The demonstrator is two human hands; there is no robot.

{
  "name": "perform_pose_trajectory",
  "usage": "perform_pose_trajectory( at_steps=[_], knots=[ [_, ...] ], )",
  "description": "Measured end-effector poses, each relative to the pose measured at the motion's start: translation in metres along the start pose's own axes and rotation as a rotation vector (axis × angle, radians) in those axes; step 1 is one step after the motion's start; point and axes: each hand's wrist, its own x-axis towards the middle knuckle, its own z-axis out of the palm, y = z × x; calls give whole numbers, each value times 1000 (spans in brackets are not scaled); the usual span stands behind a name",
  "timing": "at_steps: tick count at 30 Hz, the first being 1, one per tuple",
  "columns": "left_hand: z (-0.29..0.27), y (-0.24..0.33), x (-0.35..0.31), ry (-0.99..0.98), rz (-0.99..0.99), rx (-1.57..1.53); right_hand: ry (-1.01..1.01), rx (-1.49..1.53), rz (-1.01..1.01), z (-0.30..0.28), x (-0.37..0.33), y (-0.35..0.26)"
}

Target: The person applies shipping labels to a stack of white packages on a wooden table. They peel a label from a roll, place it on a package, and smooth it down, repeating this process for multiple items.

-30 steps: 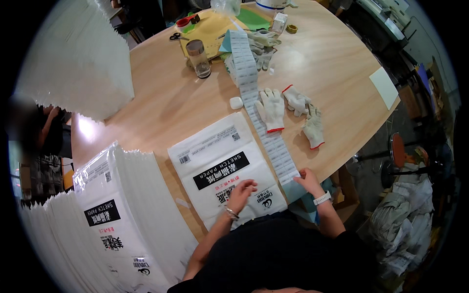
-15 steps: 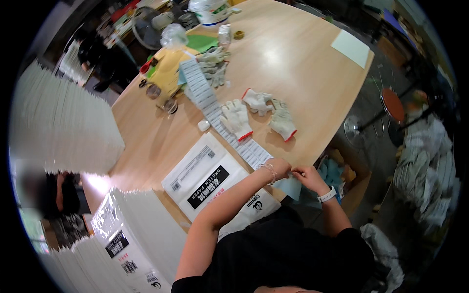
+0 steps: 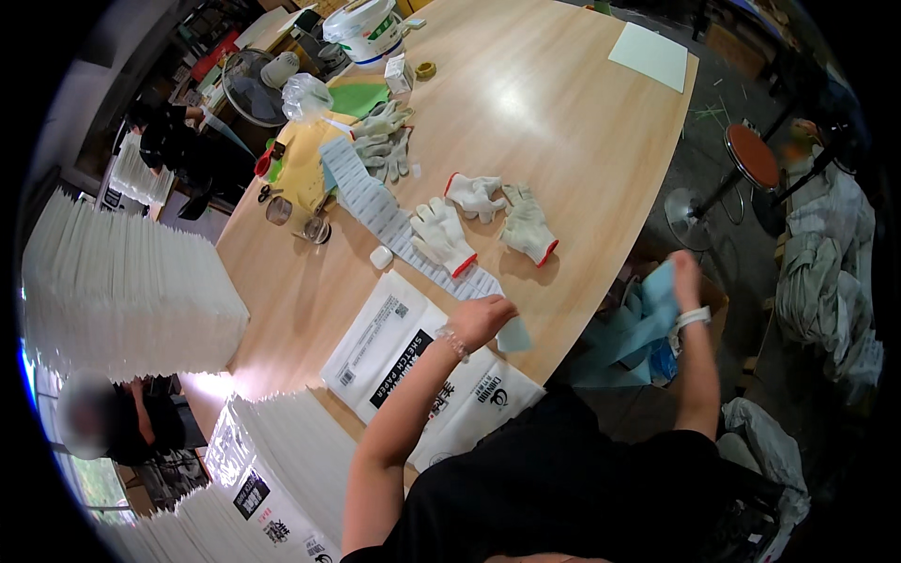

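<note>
A long strip of white printed labels [image 3: 380, 206] on pale-blue backing runs across the table toward me. My left hand [image 3: 482, 319] is closed at its near end, above a white printed sketch-paper package [image 3: 389, 338]. A bare bit of blue backing [image 3: 513, 335] sticks out beside its fingers. Out past the table's right edge, my right hand [image 3: 688, 280] is raised and closed on light-blue backing paper [image 3: 660, 289], which hangs over a cardboard box [image 3: 715, 314]. Several white knitted gloves [image 3: 443, 235] with red cuffs lie beyond the strip.
Tall stacks of white packages [image 3: 131, 291] stand at the left, with another stack [image 3: 291, 460] nearer. Toward the back are a white bucket [image 3: 364, 33], glass jars [image 3: 316, 229] and a yellow envelope [image 3: 302, 178]. A red-topped stool [image 3: 753, 157] stands right. Two people are at the far left.
My hands were close together at the strip's near end. The right hand has moved away right, past the table edge, with blue backing paper; the left has stayed by the strip. The view has shifted slightly.
</note>
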Motion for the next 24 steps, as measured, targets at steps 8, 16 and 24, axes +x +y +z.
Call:
perform_pose_trajectory(
  at_steps=[8,16,24],
  knots=[
    [4,14,-20,135,-61,-76,761,-474,-201,-141,132,40],
    [23,23,-41,223,-19,-144,616,-436,-596,-142,180,-55],
    [41,31,-46,198,0,9,-801,481,143,92,-2,-105]
  ],
)
